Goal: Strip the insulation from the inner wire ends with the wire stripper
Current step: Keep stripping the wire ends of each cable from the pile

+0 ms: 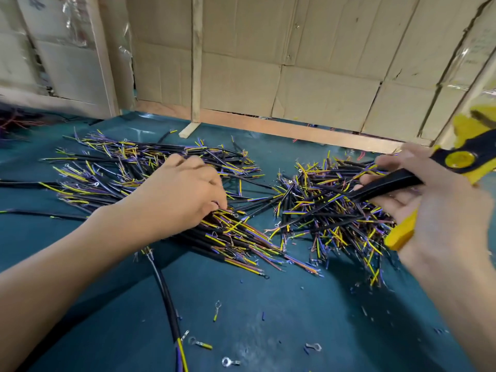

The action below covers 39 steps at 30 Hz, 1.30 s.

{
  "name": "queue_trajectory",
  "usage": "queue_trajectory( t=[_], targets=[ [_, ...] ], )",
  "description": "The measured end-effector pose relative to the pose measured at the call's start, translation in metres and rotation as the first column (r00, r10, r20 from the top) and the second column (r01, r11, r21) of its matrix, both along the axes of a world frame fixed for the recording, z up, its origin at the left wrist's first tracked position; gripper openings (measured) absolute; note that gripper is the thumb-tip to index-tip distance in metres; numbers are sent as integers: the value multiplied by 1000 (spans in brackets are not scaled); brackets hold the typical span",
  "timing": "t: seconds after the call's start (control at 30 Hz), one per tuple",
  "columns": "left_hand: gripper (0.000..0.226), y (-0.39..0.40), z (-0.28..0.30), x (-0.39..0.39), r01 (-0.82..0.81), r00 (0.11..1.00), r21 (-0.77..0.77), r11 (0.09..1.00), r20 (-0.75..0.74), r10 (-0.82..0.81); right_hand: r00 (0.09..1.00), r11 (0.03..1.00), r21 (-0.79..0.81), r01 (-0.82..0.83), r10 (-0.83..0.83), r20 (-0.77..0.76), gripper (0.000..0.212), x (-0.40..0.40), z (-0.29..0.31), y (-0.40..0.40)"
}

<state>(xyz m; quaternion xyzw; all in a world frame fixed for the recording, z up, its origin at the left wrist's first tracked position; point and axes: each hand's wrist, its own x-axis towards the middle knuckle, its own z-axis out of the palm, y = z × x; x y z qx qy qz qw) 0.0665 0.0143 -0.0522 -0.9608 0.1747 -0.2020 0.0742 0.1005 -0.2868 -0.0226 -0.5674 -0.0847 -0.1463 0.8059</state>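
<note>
The left hand (185, 191) pinches into the black-sheathed cable pile (150, 181) for another piece; right of it, the right hand (429, 208) grips the yellow-and-black wire stripper (456, 167), ready.

A: The tabletop (241, 304) is teal; the cables (316, 210) piled on it have black jackets with yellow, purple and brown inner wires.

B: Right of that pile, the wire stripper (456, 162) is black and yellow. Behind, the cardboard wall (268, 63) is tan.
</note>
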Motion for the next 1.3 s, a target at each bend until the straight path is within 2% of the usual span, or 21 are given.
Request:
queue_trajectory(
  t=[0.07,0.13,0.23,0.3,0.33,0.4,0.47,0.53,0.57,0.6,0.67,0.77,0.87,1.03,1.17,1.3],
  targets=[
    [10,-3,-4,-2,44,992,13,999,117,-46,991,994,-12,112,-110,77,8,-12,0,6],
    [11,-6,-8,-2,35,980,72,997,191,-48,972,988,-34,152,-143,185,8,-25,-5,17],
    [5,-13,-1,-5,163,918,82,983,353,-181,970,996,-82,29,-9,242,4,-31,-9,27],
    [13,-22,10,-11,350,834,-49,935,470,-288,973,989,-141,-34,65,221,10,-34,-12,30],
    [12,-28,14,-16,462,797,-172,870,510,-323,973,981,-178,-75,111,202,14,-36,-14,33],
    [14,-41,16,-24,660,725,-411,628,568,-390,961,949,-264,-173,221,164,6,-38,-16,36],
    [22,-56,14,-31,699,715,-627,344,599,-360,940,905,-319,-281,326,98,14,-40,-18,38],
    [15,-65,11,-32,596,767,-803,-9,572,-290,913,870,-332,-365,404,53,25,-43,-19,41],
    [11,-66,10,-31,498,797,-846,-192,533,-283,901,855,-341,-392,431,46,26,-43,-21,41],
    [9,-66,9,-30,395,821,-855,-335,493,-290,895,844,-353,-404,445,40,25,-44,-21,42],
    [9,-64,9,-26,252,857,-834,-491,428,-287,894,833,-378,-404,447,31,27,-44,-22,42],
    [13,-59,11,-20,128,899,-764,-632,359,-252,902,828,-388,-405,432,-19,28,-43,-23,42],
    [14,-51,12,-16,53,927,-688,-723,303,-221,925,854,-369,-367,379,-42,27,-43,-23,44],
    [19,-46,11,-12,-18,938,-615,-788,263,-227,940,879,-345,-329,339,-33,29,-41,-22,44],
    [19,-47,12,-12,-14,937,-640,-768,261,-234,930,874,-331,-355,366,-30,26,-42,-24,44],
    [15,-52,10,-14,26,935,-706,-708,268,-233,927,874,-322,-364,374,-31,22,-43,-24,45]
  ],
)
